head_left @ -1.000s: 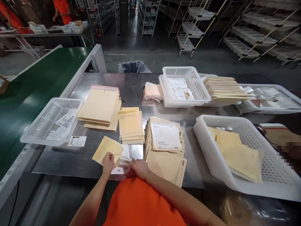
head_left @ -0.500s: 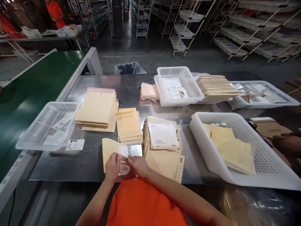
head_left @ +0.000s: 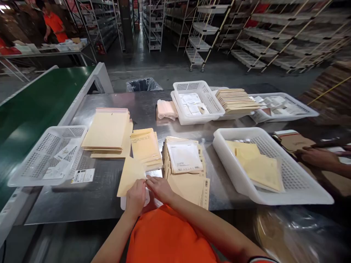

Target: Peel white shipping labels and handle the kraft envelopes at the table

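Left hand [head_left: 136, 196] held yellow envelope [head_left: 129, 173] over surface [head_left: 68, 204], grip closed; right hand [head_left: 160, 188] met left, how closed its grip was unclear

We see a shiny grey metal tabletop [head_left: 87, 201]. At its left edge sits a perforated white plastic basket [head_left: 41, 153], with a printed label [head_left: 83, 175] lying just beside it. Next we find a stack of large kraft mailers [head_left: 105, 131], a smaller pile of yellow mailers [head_left: 145, 146] and a fanned stack of kraft envelopes [head_left: 189, 188]. Behind these we see a pink plastic-wrapped bundle [head_left: 167, 109], the lower of two stacked white baskets [head_left: 175, 107] and, farther right, a shallow white tray [head_left: 290, 117]. Nearer us stands a deep white tub [head_left: 236, 171].
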`<state>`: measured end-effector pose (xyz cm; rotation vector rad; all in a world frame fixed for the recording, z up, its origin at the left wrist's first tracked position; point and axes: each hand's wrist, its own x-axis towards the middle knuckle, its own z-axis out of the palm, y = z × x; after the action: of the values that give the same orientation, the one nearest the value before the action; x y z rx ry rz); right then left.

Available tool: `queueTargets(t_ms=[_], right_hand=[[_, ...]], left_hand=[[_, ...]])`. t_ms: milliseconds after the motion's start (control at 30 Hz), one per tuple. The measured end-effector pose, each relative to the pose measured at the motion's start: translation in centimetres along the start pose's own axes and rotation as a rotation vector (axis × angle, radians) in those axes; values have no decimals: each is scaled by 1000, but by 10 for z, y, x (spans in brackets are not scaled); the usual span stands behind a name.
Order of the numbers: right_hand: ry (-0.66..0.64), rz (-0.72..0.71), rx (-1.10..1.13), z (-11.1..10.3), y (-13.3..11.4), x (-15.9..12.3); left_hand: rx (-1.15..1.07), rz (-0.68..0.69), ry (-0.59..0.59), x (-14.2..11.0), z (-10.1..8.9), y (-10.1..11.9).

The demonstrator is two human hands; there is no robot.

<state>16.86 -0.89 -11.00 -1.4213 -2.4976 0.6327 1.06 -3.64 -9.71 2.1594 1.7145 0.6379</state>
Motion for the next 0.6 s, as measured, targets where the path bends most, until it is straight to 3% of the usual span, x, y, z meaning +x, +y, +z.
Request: queueTargets(t_ms=[100,167,233,333,433,467,500,600], right_hand=[[13,179,12,-14,-2,4],[49,190,44,-20,-1,6],[73,73,40,-22,1,5],[8,-128,-81,-18,6,-4],[-46,-245,-181,-10,10,-15],[-23,-305,-202,-7,12,-18],[29,-356,-220,-6,14,-21],[202,-525,-245,-5,18,-24]], left_hand=[[26,23,-109,-3,7,6],[-11,-2,-143,-8,14,11],[-54,-23,-142,-12,20,15],[-98,51,-66,-11,17,17],[-44,92,155,6,-7,12],[-10,80,171,14,-18,9],[7,62,119,22,-30,7],[-63,19,-256,43,-52,3]])
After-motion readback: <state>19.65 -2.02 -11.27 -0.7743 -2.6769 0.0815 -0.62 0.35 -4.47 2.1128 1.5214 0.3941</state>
